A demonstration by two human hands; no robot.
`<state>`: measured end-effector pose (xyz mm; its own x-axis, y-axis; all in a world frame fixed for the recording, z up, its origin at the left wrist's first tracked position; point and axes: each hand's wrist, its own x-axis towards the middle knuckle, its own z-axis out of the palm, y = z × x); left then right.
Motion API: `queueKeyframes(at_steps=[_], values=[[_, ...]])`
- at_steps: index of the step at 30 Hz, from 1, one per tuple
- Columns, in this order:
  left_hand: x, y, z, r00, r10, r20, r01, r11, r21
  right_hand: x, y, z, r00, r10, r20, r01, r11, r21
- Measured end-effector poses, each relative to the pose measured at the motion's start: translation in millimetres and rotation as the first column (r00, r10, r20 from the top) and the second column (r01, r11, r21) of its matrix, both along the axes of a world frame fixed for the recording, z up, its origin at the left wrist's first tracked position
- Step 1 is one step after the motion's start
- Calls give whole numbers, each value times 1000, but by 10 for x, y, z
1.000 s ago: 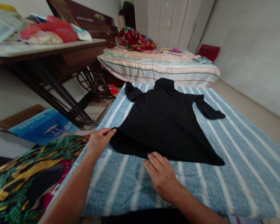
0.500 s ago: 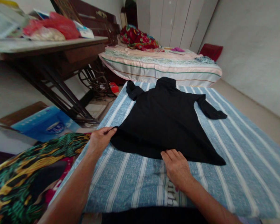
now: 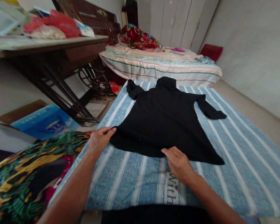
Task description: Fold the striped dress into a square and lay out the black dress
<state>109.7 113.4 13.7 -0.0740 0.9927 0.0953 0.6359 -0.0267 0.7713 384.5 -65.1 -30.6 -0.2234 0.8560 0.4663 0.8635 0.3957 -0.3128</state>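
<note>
A black shirt (image 3: 164, 121) lies flat on a blue and white striped sheet (image 3: 235, 155), collar away from me, both sleeves spread out. My left hand (image 3: 99, 140) pinches the shirt's near left hem corner. My right hand (image 3: 178, 163) rests on the hem further right, its fingers curled onto the cloth edge.
A green, yellow and black patterned cloth (image 3: 21, 177) is heaped at my left. A dark wooden treadle table (image 3: 51, 53) with bags on top stands left. Behind the sheet is a low bed (image 3: 161, 63) with striped covers. A blue box (image 3: 44, 121) lies under the table.
My right hand slid right along the hem and closed onto its edge. My left hand kept hold of the corner. The view shifted slightly.
</note>
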Motion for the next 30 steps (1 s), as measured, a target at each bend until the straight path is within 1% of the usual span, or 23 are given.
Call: queueKeyframes(at_steps=[2,4,6,8,10,13,17,21,23,25,28,30], values=[[-1,-5,1,1000,-4,-5,4,1000,6,14,-9,-13,999,26,-46,-26,1000,6],[-2,-12,2,1000,-9,6,9,1000,4,8,-27,-19,999,36,-38,-36,999,0],[0,-18,4,1000,-3,28,3,1000,-6,-20,-44,-15,999,24,28,-24,1000,-10],[1,-22,9,999,4,37,-4,1000,-9,-63,-50,-1,991,-10,131,12,1000,-11],[-8,-22,19,1000,1,10,-1,1000,0,-112,-45,16,975,-48,216,48,999,7],[-56,-8,28,999,-13,-49,15,1000,22,-171,-26,35,958,-81,275,77,997,26],[-180,39,0,993,-74,-91,75,997,11,-200,-2,18,950,-98,297,87,995,52],[-284,57,-30,984,-149,-95,144,988,-65,-195,21,-38,953,-117,280,88,990,112],[-303,29,-10,984,-161,-71,152,982,-114,-181,40,-43,956,-110,273,88,992,91],[-309,-27,38,987,-155,-34,149,979,-136,-153,58,-7,959,-90,268,85,996,28],[-330,-150,129,990,-144,-8,141,981,-130,-85,54,116,968,-57,246,72,996,-54],[-371,-238,167,991,-129,-36,123,983,-134,-45,15,203,974,-44,221,62,995,-75]])
